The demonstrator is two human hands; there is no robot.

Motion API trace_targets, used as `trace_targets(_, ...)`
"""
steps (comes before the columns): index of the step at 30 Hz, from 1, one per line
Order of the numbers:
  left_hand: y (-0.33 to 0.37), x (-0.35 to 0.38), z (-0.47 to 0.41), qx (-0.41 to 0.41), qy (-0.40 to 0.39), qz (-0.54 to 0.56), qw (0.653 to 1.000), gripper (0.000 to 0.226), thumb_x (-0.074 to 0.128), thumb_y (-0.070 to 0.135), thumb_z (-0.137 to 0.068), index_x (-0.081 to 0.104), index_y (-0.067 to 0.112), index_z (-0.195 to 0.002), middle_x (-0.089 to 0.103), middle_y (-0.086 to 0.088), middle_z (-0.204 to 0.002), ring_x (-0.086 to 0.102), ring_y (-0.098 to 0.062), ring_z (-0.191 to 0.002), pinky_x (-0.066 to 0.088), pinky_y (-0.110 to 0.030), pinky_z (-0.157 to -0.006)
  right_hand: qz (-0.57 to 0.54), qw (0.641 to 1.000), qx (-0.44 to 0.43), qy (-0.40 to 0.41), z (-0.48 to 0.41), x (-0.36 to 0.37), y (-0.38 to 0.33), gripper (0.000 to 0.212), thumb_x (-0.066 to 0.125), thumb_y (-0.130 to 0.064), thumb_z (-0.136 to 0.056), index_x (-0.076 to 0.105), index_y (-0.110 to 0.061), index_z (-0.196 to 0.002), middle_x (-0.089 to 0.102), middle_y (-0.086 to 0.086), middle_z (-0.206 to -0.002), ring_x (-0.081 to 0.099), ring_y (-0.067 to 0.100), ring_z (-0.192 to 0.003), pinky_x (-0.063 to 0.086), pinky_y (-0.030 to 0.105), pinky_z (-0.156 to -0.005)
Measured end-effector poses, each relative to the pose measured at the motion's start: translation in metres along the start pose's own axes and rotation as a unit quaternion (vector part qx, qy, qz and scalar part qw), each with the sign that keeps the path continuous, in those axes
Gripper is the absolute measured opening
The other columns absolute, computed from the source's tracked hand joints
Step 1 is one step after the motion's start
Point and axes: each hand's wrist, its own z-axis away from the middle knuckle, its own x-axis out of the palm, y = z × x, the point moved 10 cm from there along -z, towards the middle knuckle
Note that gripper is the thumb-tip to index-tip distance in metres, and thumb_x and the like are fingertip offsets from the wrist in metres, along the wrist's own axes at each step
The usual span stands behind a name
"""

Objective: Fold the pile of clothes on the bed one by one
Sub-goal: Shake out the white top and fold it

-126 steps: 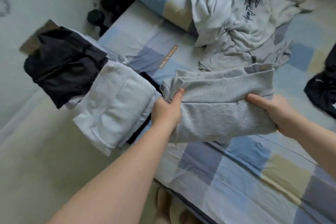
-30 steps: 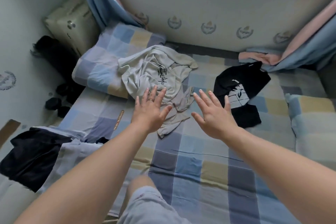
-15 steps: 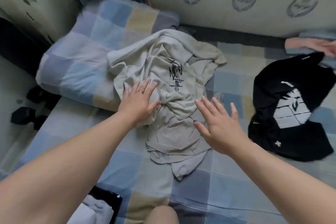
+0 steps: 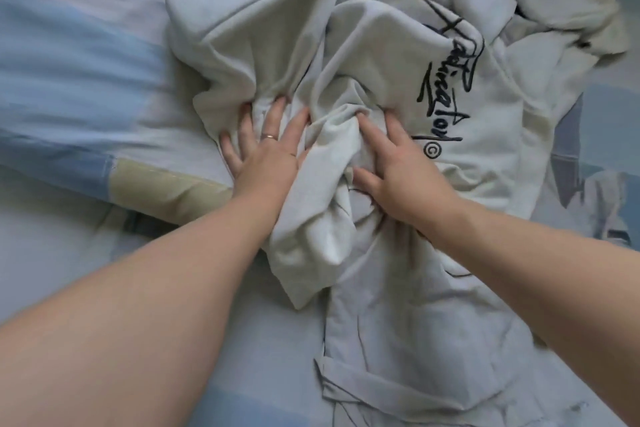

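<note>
A crumpled off-white shirt [image 4: 367, 45] with black script lettering lies heaped on the bed, partly over the pillow. My left hand [image 4: 266, 156], wearing a ring, presses into its folds with fingers spread and the thumb hidden under a bunched ridge of cloth. My right hand [image 4: 398, 170] sits just right of that ridge, its fingers dug into the fabric beside the lettering. The ridge is pinched up between the two hands. A thinner pale grey garment [image 4: 398, 340] lies under the shirt and trails toward me.
A checked blue, white and beige pillow [image 4: 86, 80] lies at the left, its edge beneath the shirt. The checked bed sheet [image 4: 270, 374] shows below and at the far right. Other clothes are out of frame.
The view has closed in on the off-white shirt. Both hands, hovering open over it half a second ago, have come down and sunk their fingers into its folds.
</note>
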Motion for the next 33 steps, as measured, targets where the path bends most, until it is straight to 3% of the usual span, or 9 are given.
trace_targets(4, 0.003, -0.009, -0.001, 0.0, 0.041, 0.023, 0.999, 0.05, 0.028, 0.062, -0.093, 0.036, 0.051, -0.141, 0.013, 0.021, -0.162, 0.003, -0.029, -0.151, -0.005, -0.058, -0.118, -0.015, 1.0, -0.012, 0.018, -0.007, -0.005, -0.002, 0.069, 0.059, -0.03, -0.097, 0.027, -0.033, -0.158, 0.02, 0.008, -0.165, 0.039, 0.036, -0.14, 0.038, 0.044, -0.111)
trace_targets(7, 0.004, -0.027, -0.003, -0.033, 0.057, 0.108, 0.992, 0.031, 0.04, 0.053, -0.093, 0.056, 0.038, -0.115, 0.04, 0.014, -0.144, 0.02, -0.031, -0.143, 0.003, -0.054, -0.12, -0.002, 1.0, -0.01, 0.019, -0.012, -0.025, -0.008, 0.061, 0.051, -0.011, -0.093, 0.045, -0.035, -0.149, 0.05, 0.004, -0.148, 0.055, 0.036, -0.124, 0.047, 0.042, -0.098)
trace_targets(10, 0.01, -0.048, 0.006, -0.023, 0.025, 0.124, 0.992, 0.014, 0.049, 0.045, -0.097, 0.053, 0.032, -0.101, 0.049, 0.008, -0.128, 0.031, -0.029, -0.131, 0.015, -0.049, -0.114, 0.001, 1.0, 0.023, -0.015, -0.001, -0.046, -0.012, 0.057, 0.051, -0.006, -0.091, 0.058, -0.037, -0.139, 0.067, 0.002, -0.13, 0.059, 0.029, -0.12, 0.045, 0.029, -0.089)
trace_targets(13, 0.026, -0.089, 0.038, 0.042, 0.022, 0.161, 0.986, 0.021, 0.058, 0.043, -0.096, 0.047, 0.026, -0.092, 0.053, 0.005, -0.104, 0.047, -0.03, -0.109, 0.032, -0.04, -0.091, -0.011, 0.997, 0.073, -0.016, 0.046, -0.083, -0.01, 0.044, 0.055, -0.01, -0.094, 0.067, -0.031, -0.13, 0.069, 0.004, -0.124, 0.059, 0.027, -0.118, 0.04, 0.026, -0.081)
trace_targets(16, 0.052, -0.138, 0.088, 0.086, 0.016, 0.254, 0.963, 0.027, 0.065, 0.033, -0.095, 0.044, 0.018, -0.085, 0.048, 0.003, -0.077, 0.05, -0.025, -0.08, 0.031, -0.032, -0.066, -0.03, 0.993, 0.11, 0.038, 0.112, -0.138, -0.011, 0.037, 0.053, -0.007, -0.093, 0.072, -0.024, -0.12, 0.071, 0.011, -0.116, 0.06, 0.032, -0.112, 0.047, 0.033, -0.085)
trace_targets(19, 0.089, -0.176, 0.15, 0.084, -0.024, 0.307, 0.948, 0.032, 0.068, 0.032, -0.092, 0.042, 0.017, -0.081, 0.042, 0.006, -0.069, 0.039, -0.012, -0.063, 0.03, -0.024, -0.055, -0.079, 0.982, 0.138, 0.104, 0.19, -0.19, -0.01, 0.038, 0.049, -0.007, -0.092, 0.074, -0.025, -0.115, 0.072, 0.01, -0.114, 0.06, 0.031, -0.11, 0.049, 0.036, -0.09)
trace_targets(27, 0.211, -0.278, 0.367, 0.109, -0.084, 0.419, 0.897, 0.037, 0.074, 0.023, -0.087, 0.04, 0.023, -0.073, 0.039, 0.008, -0.065, 0.035, -0.009, -0.056, 0.031, -0.023, -0.052, -0.166, 0.94, 0.205, 0.216, 0.462, -0.302, 0.028, 0.036, 0.047, -0.009, -0.093, 0.072, -0.027, -0.112, 0.072, 0.003, -0.107, 0.056, 0.017, -0.096, 0.039, 0.026, -0.078)
trace_targets(30, 0.255, -0.319, 0.462, 0.104, -0.069, 0.473, 0.872, 0.038, 0.075, 0.023, -0.083, 0.039, 0.023, -0.07, 0.04, 0.006, -0.065, 0.039, -0.012, -0.059, 0.035, -0.028, -0.057, -0.238, 0.922, 0.206, 0.225, 0.567, -0.329, 0.032, 0.029, 0.049, -0.016, -0.096, 0.069, -0.03, -0.112, 0.068, -0.005, -0.104, 0.062, 0.02, -0.104, 0.048, 0.033, -0.084)
trace_targets(33, 0.294, -0.346, 0.537, 0.066, -0.063, 0.521, 0.848, 0.033, 0.071, 0.03, -0.074, 0.039, 0.024, -0.068, 0.042, 0.002, -0.068, 0.044, -0.018, -0.07, 0.039, -0.036, -0.067, -0.327, 0.913, 0.157, 0.189, 0.647, -0.347, 0.005, 0.023, 0.058, -0.035, -0.098, 0.066, -0.031, -0.119, 0.067, -0.012, -0.114, 0.063, 0.011, -0.109, 0.054, 0.041, -0.094)
